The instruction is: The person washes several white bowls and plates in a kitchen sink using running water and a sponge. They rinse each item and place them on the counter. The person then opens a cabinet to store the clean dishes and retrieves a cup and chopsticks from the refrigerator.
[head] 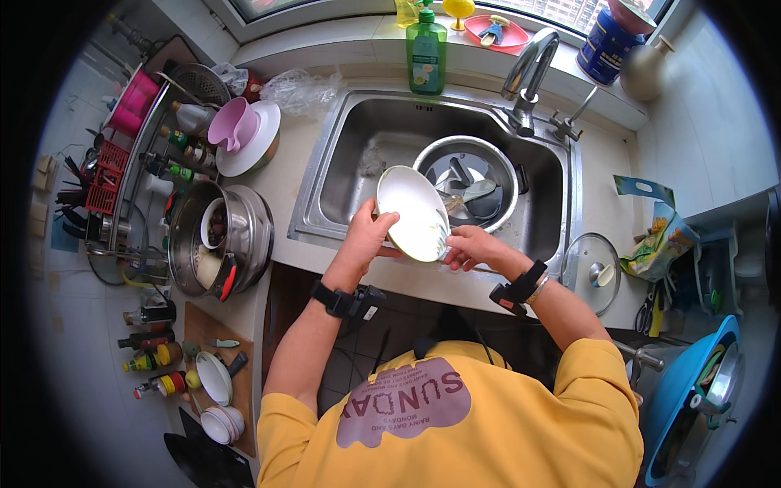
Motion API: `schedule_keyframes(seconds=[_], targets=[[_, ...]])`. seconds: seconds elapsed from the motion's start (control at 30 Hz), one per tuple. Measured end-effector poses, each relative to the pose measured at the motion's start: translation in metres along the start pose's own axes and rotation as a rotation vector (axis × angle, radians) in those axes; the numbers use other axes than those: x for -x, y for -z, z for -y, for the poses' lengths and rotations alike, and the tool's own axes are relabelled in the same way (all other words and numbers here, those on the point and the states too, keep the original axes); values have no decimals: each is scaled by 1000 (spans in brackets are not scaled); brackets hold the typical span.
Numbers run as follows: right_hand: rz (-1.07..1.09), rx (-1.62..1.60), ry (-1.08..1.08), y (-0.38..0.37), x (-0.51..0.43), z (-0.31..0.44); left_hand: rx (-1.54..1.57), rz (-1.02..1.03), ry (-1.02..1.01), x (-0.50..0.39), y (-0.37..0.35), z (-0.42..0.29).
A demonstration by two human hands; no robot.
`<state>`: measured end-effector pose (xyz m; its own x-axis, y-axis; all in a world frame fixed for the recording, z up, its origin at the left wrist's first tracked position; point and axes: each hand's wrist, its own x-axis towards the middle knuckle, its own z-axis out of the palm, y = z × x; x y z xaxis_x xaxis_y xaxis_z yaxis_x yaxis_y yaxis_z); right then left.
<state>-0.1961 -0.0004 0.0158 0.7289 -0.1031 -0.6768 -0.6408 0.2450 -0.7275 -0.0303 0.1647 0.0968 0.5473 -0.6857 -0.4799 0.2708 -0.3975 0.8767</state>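
Note:
My left hand point(369, 235) grips the left rim of a white bowl with a leaf pattern point(410, 213), its thumb over the edge. The fingers of my right hand point(473, 247) pinch the bowl's lower right rim. The bowl is tilted above the front of a stainless steel sink point(390, 137). Behind it in the sink stands a round metal basin point(511, 177) holding dark water, a pale spoon point(479, 190) and other utensils that I cannot make out fully. The chrome faucet point(537, 67) arches at the back right; whether water runs is not plain.
A green soap bottle point(425, 58) stands behind the sink. Steel pots point(238, 244) and a pink cup point(235, 125) on a white plate are at left. A glass lid point(590, 274) lies right of the sink, near a colourful bag point(662, 238). A blue basin point(677, 396) is at lower right.

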Motion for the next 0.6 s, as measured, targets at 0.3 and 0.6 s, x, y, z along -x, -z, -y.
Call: schedule_keyframes(seconds=[0.3,0.6], targets=[[-526,-204,151,137,-72,-20,-153,-18,106,-95,-43,-8],[-631,-20,437,138,-175,-39,-115,-53,219,-123,-45,4]])
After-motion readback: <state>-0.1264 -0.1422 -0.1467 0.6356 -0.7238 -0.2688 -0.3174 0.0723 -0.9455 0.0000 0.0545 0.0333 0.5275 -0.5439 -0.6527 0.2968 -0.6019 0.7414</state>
